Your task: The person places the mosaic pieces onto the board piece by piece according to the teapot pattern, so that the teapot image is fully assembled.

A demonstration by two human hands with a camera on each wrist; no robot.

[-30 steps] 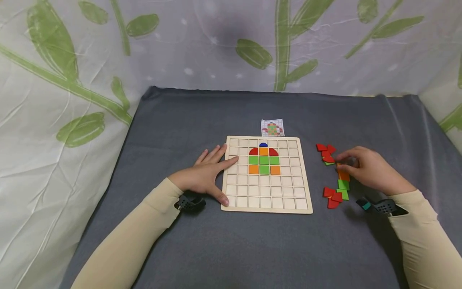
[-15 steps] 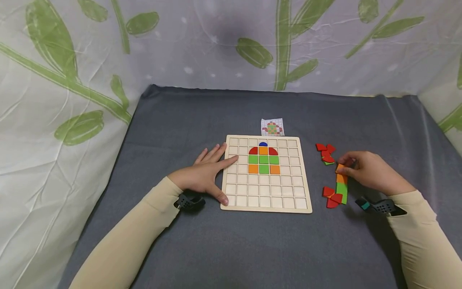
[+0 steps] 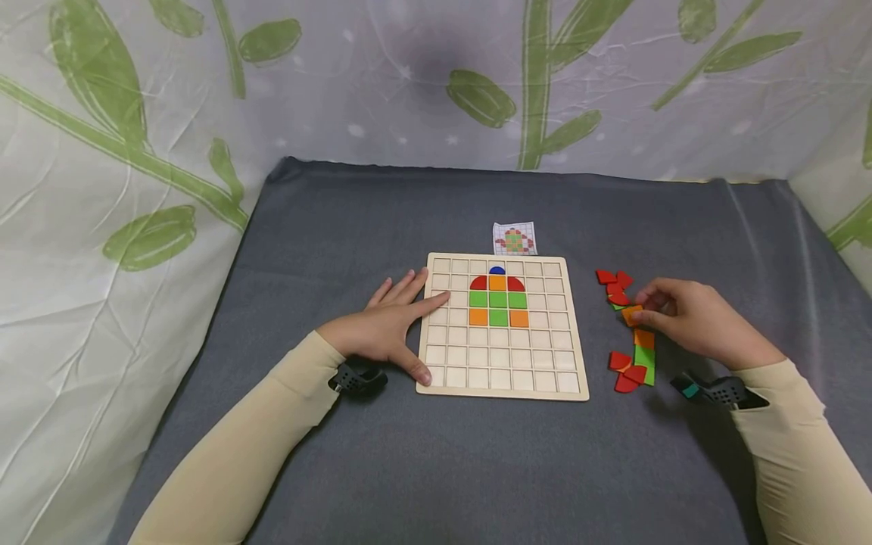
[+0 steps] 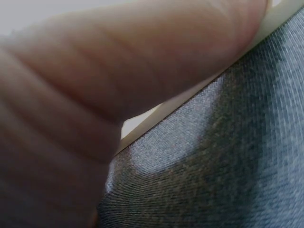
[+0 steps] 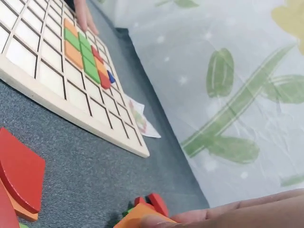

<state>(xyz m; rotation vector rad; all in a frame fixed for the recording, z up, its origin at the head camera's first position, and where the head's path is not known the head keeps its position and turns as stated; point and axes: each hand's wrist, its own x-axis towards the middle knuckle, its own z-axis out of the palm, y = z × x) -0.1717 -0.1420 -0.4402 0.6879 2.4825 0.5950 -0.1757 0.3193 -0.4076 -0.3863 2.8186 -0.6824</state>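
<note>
My left hand (image 3: 383, 331) lies with spread fingers over the left edge of a wooden grid board (image 3: 502, 384); its thumb presses the rim in the left wrist view. Square green and orange tiles, two red rounded tiles and a blue half-round tile (image 3: 497, 270) form a figure in the board's upper middle. To the right of the board, my right hand (image 3: 702, 322) pinches an orange square tile (image 3: 631, 315) between thumb and fingers. That tile sits turned at the top of a column with another orange tile (image 3: 643, 339) and green tiles (image 3: 644, 356).
A small printed card (image 3: 515, 239) with a coloured grid pattern lies behind the board. Red tiles (image 3: 616, 280) are heaped beyond the right hand, and more red tiles (image 3: 627, 375) lie nearer, beside the green ones. Grey cloth (image 3: 477, 469) covers the table; a leaf-patterned curtain (image 3: 409, 91) hangs behind.
The green and orange tiles have been drawn into a straighter column. My right hand has shifted slightly away from me, turning the top orange tile out of line. The left hand stays put.
</note>
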